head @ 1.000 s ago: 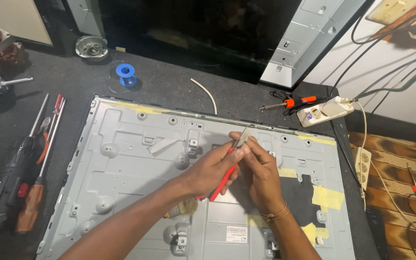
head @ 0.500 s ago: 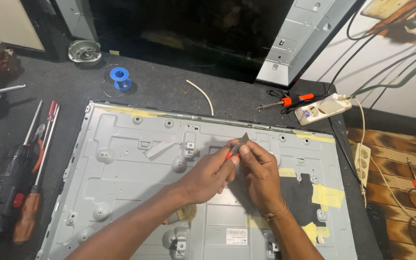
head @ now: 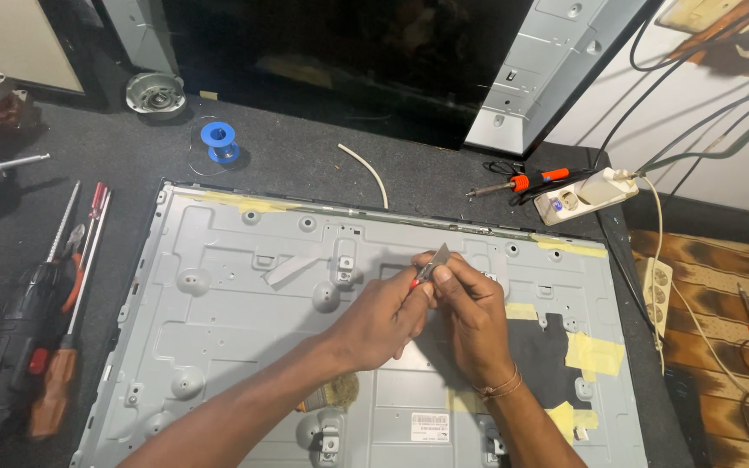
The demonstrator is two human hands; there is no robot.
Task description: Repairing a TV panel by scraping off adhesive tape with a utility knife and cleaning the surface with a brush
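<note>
Both my hands meet over the middle of a large grey metal back panel (head: 236,329) lying flat on the bench. My left hand (head: 379,321) is closed around a small cutter (head: 433,263); only a bit of its red handle and its grey blade tip show. My right hand (head: 477,314) pinches the cutter just below the blade, which points up and to the right. The hands touch each other. Yellow tape pieces (head: 594,353) and a black patch (head: 541,342) lie on the panel to the right of my hands.
Screwdrivers (head: 75,277) and a black power tool (head: 2,364) lie left of the panel. Behind it are a blue spool (head: 218,139), a white wire (head: 367,171), an orange soldering iron (head: 526,181) and a white power strip (head: 587,195). A dark screen (head: 331,61) stands at the back.
The long red handle that stuck out below my hands a second ago is now hidden in my left hand. Both hands stayed together over the panel's middle.
</note>
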